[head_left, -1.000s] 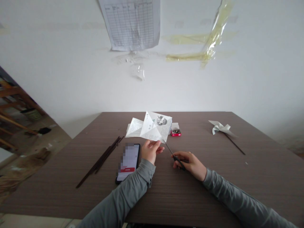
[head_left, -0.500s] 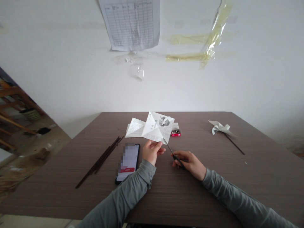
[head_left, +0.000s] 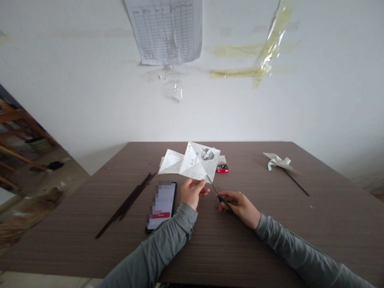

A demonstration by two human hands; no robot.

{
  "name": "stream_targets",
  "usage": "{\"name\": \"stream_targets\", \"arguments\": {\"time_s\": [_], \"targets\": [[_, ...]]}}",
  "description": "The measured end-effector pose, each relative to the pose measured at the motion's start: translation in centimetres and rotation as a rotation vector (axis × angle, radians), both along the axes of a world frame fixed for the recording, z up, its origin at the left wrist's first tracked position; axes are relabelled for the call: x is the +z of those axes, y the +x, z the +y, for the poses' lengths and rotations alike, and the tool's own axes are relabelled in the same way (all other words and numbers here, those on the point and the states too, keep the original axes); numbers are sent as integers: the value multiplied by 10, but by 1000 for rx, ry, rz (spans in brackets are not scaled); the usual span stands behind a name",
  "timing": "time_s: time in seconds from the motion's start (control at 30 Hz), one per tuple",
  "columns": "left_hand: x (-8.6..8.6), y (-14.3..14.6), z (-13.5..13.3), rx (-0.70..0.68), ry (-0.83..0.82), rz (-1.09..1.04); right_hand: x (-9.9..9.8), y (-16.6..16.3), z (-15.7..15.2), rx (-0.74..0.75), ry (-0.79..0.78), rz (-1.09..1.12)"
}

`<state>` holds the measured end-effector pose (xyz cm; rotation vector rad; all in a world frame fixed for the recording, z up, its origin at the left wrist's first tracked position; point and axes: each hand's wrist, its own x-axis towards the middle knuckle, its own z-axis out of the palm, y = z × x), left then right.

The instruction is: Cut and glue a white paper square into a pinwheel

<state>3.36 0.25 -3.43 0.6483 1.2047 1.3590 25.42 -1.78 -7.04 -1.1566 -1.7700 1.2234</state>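
Observation:
My left hand (head_left: pixel 193 193) pinches the lower edge of a square sheet of printed paper (head_left: pixel 196 160), holding it up above the table. Diagonal creases cross the sheet, and a dark picture is printed on its right part. In my right hand (head_left: pixel 238 205) is a pair of dark-handled scissors (head_left: pixel 222 199), my fingers closed round the handles. The blades reach up and left to the sheet's lower right corner, touching it along a crease; how far they cut in is hard to see.
More folded printed paper (head_left: pixel 171 162) lies behind the sheet, beside a small red box of metal pins (head_left: pixel 222 168). Left are dark thin sticks (head_left: pixel 126 202) and a phone (head_left: pixel 162 206). A paper pinwheel (head_left: pixel 279 162) on a stick lies at the right. Behind the table (head_left: pixel 270 248) stands a wall.

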Motion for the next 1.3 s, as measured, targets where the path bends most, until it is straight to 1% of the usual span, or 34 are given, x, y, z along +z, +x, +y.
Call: {"name": "stream_targets", "arguments": {"time_s": [0.2,0.4,0.8,1.0,1.3], "targets": [[-3,-1,1,-5,12,6,-2,-1,0,0,10,-7],[-2,0,1,-7,15,-9,-4,-2,1,-17,18,-4],[-6,-1,2,-10,37,25,3,-2,-1,-4,15,-28],[-1,-2,1,-9,13,44,8,-3,-3,-2,6,-15],[6,1,-3,-59,-2,43,10,-6,-4,-26,-15,-10]]}}
